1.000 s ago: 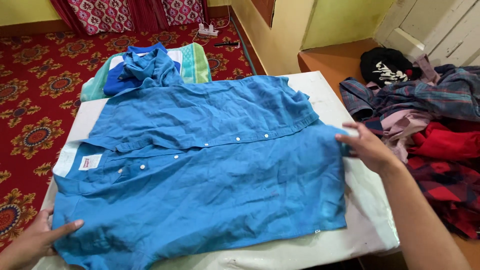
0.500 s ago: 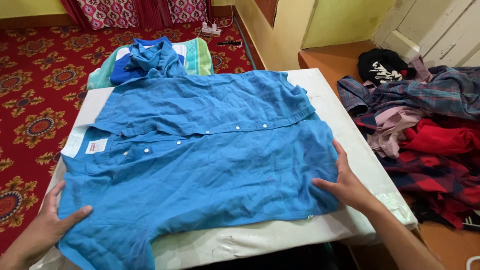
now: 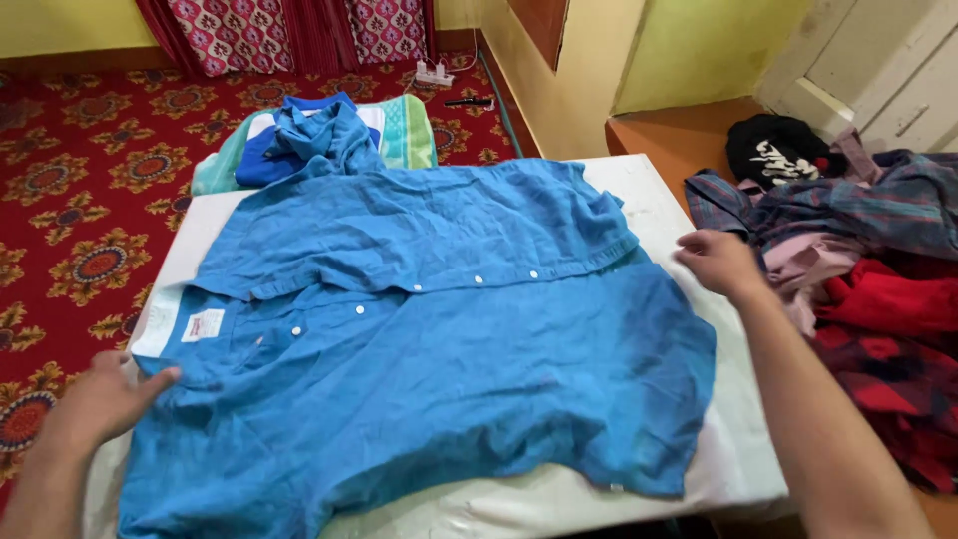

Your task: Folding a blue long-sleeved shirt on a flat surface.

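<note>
A blue button-up shirt (image 3: 419, 339) lies spread front-up on a white table (image 3: 738, 449), its collar to the left and its hem to the right. My left hand (image 3: 105, 399) rests at the shirt's collar and shoulder edge near the table's left side, fingers loosely curled on the cloth. My right hand (image 3: 717, 262) hovers at the shirt's right hem, near the end of the button line; it is blurred, so I cannot tell whether it pinches the fabric. A sleeve (image 3: 319, 135) trails off the table's far edge.
A heap of clothes (image 3: 858, 260) in red, plaid and black lies on an orange ledge to the right. Folded striped and blue garments (image 3: 399, 125) sit beyond the table's far edge. A red patterned carpet (image 3: 70, 190) covers the floor at left.
My right hand has moved from the shirt's lower right corner up to the hem near the button line. My left hand has shifted up the collar side. The hem now lies wider across the table.
</note>
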